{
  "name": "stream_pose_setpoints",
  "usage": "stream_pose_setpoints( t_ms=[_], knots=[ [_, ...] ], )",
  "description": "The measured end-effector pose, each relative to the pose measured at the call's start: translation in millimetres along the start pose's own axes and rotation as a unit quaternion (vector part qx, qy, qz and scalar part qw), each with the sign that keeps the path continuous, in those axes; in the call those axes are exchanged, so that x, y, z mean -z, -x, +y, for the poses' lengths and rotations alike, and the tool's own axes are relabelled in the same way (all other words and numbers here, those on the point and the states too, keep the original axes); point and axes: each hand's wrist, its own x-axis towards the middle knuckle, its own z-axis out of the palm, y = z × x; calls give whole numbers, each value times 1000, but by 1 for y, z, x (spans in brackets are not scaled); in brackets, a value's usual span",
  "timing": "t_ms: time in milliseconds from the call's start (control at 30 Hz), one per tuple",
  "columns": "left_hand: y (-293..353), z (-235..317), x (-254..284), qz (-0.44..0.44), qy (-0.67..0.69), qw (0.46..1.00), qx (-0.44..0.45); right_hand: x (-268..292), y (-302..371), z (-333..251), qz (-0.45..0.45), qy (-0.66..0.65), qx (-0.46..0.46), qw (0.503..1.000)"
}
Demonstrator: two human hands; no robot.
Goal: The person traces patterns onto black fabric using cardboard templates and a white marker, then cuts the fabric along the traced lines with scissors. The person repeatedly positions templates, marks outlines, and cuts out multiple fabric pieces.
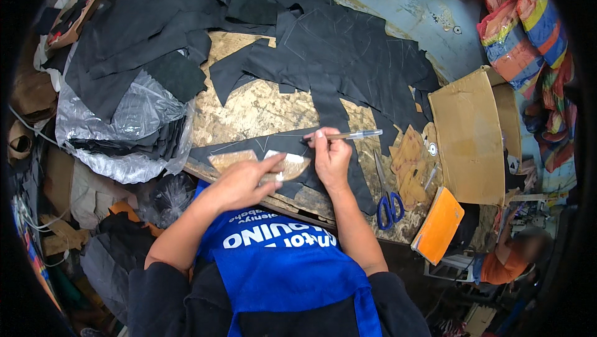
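Observation:
My left hand (239, 184) holds a tan, curved-edged pattern piece (293, 168) with a white patch, over the near edge of a strip of black leather-like material (242, 142). Its fingers partly cover the piece, so I cannot tell whether the tan part on the other side belongs to it. Pale angled lines are drawn on the strip. Between the fingers of my right hand (333, 158) is a pen (364, 133), its clear end pointing right. The other end reaches left to the strip, beside a small dark spot.
Blue-handled scissors (390, 209) lie right of my right hand, near tan pattern pieces (407, 163) and an orange notebook (438, 225). Black sheets (348, 51) cover the table's far side. A cardboard box (466, 138) stands right; a plastic bag (118, 103) sits left. Another person (507, 259) is at lower right.

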Motion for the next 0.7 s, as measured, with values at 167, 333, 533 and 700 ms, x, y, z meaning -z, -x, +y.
stream_pose_setpoints(
  t_ms=[167,333,533,700],
  knots=[
    [22,3,-12,53,-12,999,2,-6,5,9,-25,88,83,992],
    [21,0,-20,100,-23,995,14,-5,4,7,2,68,55,996],
    [16,6,-18,159,-90,983,-19,-3,4,4,3,82,74,994],
    [30,13,20,143,-46,987,66,22,17,1,5,-76,-100,992]
  ],
)
